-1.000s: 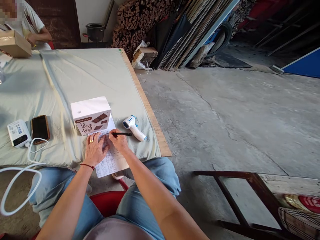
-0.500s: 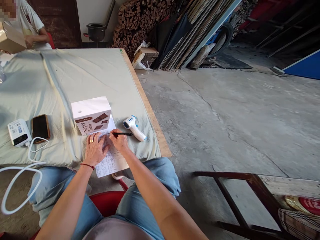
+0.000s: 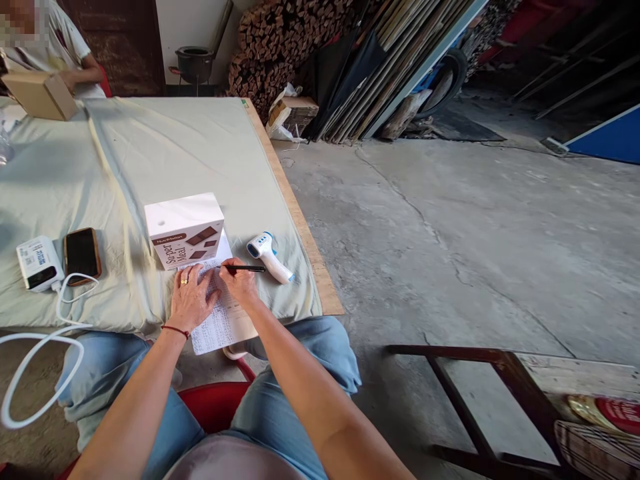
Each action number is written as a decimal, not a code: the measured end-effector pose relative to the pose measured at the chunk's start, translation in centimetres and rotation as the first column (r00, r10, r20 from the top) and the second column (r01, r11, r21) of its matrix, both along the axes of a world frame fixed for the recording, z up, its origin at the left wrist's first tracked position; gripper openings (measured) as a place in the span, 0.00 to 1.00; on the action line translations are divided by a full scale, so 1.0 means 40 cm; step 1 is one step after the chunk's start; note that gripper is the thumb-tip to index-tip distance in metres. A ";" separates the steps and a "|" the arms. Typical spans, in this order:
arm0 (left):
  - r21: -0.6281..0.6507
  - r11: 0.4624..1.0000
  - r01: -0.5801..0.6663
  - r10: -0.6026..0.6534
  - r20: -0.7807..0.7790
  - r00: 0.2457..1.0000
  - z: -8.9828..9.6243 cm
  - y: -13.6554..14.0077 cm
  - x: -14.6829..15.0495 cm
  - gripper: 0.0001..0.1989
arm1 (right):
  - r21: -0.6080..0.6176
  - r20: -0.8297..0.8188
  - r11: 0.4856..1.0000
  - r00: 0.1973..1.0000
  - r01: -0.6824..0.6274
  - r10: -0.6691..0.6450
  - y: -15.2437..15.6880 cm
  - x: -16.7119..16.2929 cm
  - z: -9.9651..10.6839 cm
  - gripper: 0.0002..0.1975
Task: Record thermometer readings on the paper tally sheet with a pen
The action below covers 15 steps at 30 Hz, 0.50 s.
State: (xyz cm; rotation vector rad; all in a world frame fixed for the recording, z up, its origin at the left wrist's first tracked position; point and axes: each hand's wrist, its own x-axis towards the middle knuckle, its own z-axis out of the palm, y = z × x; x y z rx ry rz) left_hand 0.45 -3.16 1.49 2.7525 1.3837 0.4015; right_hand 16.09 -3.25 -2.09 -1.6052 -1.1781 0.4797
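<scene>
My right hand (image 3: 240, 283) grips a black pen (image 3: 247, 268), its tip at a sheet of paper (image 3: 213, 335) covered with handwriting. Fingers spread, my left hand (image 3: 191, 297) lies flat on the same sheet and holds nothing. The paper hangs a little over the table's front edge. Just beyond my hands stands a white box (image 3: 186, 230) with brown print reading "NutriMotion Super Meal"; it rests on the far part of the paper. To the right of my right hand lies a white and blue infrared thermometer (image 3: 270, 257).
On the cloth-covered table (image 3: 200, 147), a phone (image 3: 82, 256) and a white device (image 3: 40, 263) with a looping white cable (image 3: 75, 347) lie at left. Across the table a person handles a cardboard box (image 3: 43, 95). A dark wooden chair (image 3: 480, 400) stands at lower right.
The person across the table has lowered the cardboard box and shifted it right, onto the table's far edge. My hands, the pen and the paper have hardly moved.
</scene>
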 end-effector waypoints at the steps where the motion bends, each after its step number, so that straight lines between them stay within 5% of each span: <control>1: 0.002 1.000 -0.001 0.001 0.000 1.000 0.000 0.000 0.000 0.21 | -0.003 0.007 1.000 1.000 -0.002 0.002 0.000 0.000 0.000 0.08; 15: -0.010 1.000 -0.007 0.007 0.008 1.000 0.000 -0.001 0.001 0.22 | -0.005 0.026 1.000 1.000 -0.010 0.010 -0.001 0.000 -0.002 0.07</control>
